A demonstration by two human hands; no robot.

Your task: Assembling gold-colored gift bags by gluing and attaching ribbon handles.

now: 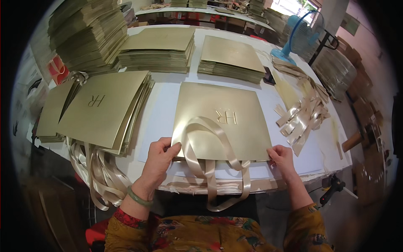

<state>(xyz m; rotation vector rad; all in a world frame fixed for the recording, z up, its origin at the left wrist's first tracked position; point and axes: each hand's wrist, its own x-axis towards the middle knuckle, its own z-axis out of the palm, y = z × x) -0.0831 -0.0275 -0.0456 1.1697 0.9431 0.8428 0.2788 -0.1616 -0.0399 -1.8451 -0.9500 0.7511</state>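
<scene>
A flat gold paper gift bag (pixel 217 97) with embossed letters lies in front of me, its opening edge towards my body. My left hand (pixel 160 157) pinches the near left corner, thumb on top. At the near right corner my right hand (pixel 281 157) grips the bag between thumb and fingers. Two cream satin ribbon handles (pixel 211 186) come from the near edge. One loops back over the bag's face; the other hangs past the table edge. The fingertips under the bag are hidden.
Stacked gold bags (pixel 104 110) with dangling ribbons (pixel 104 176) lie left. Flat bag stacks (pixel 157 39) (pixel 231 52) and a tall pile (pixel 85 34) stand behind. Loose ribbons (pixel 305 116), a phone (pixel 268 75) and a blue fan (pixel 285 53) are right. A glue gun (pixel 332 189) sits beyond the table's edge.
</scene>
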